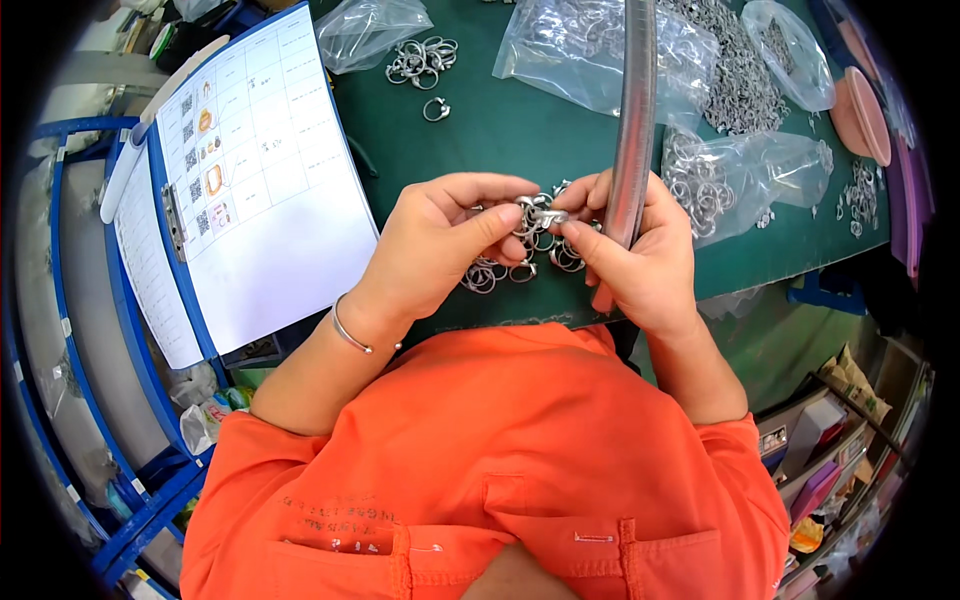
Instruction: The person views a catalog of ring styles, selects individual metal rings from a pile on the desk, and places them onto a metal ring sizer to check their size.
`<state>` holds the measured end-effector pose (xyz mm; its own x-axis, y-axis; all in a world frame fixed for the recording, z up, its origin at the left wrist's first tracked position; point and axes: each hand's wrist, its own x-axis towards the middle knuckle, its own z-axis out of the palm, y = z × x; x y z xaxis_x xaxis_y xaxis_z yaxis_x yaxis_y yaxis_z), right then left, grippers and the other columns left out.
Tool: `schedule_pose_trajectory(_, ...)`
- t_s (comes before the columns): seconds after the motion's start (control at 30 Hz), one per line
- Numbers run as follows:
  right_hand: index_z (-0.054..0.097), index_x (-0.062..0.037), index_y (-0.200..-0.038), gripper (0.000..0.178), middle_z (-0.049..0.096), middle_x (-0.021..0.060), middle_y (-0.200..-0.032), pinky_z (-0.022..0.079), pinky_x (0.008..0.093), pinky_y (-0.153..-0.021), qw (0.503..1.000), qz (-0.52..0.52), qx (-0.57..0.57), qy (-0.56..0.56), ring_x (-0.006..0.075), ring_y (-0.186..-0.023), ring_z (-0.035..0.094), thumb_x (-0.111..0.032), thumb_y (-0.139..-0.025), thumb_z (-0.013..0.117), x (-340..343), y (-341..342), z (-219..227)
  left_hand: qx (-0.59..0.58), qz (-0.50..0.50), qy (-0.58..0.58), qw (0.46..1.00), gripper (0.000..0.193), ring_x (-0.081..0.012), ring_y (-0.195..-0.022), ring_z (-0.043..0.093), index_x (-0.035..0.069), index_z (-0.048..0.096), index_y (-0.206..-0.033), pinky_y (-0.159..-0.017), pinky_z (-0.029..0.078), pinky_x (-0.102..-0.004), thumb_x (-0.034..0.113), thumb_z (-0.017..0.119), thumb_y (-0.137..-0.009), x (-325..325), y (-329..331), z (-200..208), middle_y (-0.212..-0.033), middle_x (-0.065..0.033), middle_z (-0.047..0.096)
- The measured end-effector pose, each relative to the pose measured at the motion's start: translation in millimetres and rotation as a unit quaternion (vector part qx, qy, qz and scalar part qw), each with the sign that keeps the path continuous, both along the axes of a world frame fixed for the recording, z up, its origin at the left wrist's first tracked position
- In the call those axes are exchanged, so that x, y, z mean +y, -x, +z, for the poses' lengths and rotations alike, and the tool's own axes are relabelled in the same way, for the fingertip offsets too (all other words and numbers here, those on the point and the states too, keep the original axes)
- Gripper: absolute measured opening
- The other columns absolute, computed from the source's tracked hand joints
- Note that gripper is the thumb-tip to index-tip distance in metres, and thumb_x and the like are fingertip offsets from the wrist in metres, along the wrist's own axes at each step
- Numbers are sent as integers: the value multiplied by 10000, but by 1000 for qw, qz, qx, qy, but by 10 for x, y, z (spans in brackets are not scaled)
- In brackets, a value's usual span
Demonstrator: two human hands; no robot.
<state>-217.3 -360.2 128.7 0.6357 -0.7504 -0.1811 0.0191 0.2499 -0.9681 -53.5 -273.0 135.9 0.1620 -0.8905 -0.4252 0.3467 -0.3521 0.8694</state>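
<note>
Over a green table, my left hand (432, 235) pinches a small silver metal ring clamp (546, 217) from one side, thumb against fingers. My right hand (645, 245) has its thumb and fingertips closed on the same piece from the other side. Beneath and around my fingertips lies a loose pile of similar ring clamps (484, 276), partly covered by my hands. A thick translucent tube (632, 120) runs down in front of my right hand, hiding part of its fingers; whether the hand touches it, I cannot tell.
At left, a blue folder (290, 240) of printed sheets leans over the table. More ring clamps (421, 62) lie beyond my hands. Plastic bags (580, 60) of metal parts, a heap of small grey pieces (742, 95) and a pink bowl (862, 115) occupy the far right.
</note>
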Motion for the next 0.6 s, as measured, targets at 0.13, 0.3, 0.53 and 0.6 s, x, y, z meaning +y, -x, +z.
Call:
schedule_pose_trajectory(0.13,496,-7,-869,137,599,66,-848,408,174,-477,999,-16,-41,-11,33,-569,490,24,-772,588,47,-21,-18,36,6,12,999,227,-131,-727,628,-61,560,-1049,-648,532,-224,69,558,-863,-4,60,29,-851,-95,621)
schedule_pose_trajectory(0.3,481,-13,-835,115,602,79,-855,395,161,-420,997,-5,-56,-61,33,-495,477,-27,-807,592,42,-5,11,67,46,24,996,149,-135,-750,623,-56,572,-962,-672,530,-228,50,560,-858,11,75,-33,-846,-94,621)
schedule_pose_trajectory(0.53,519,-4,-878,205,606,66,-820,396,163,-417,998,-7,-9,-66,36,-506,490,-102,-784,672,43,-16,-38,-61,59,120,989,102,-130,-762,612,-45,579,-901,-676,522,-225,-21,599,-805,27,176,-105,-871,-82,595)
schedule_pose_trajectory(0.6,525,-2,-887,215,606,59,-808,401,166,-431,998,-3,5,-58,37,-521,497,-99,-775,682,45,-23,-55,-189,66,174,964,86,-124,-764,600,-44,590,-857,-689,516,-220,-49,616,-775,25,204,-123,-893,-68,552)
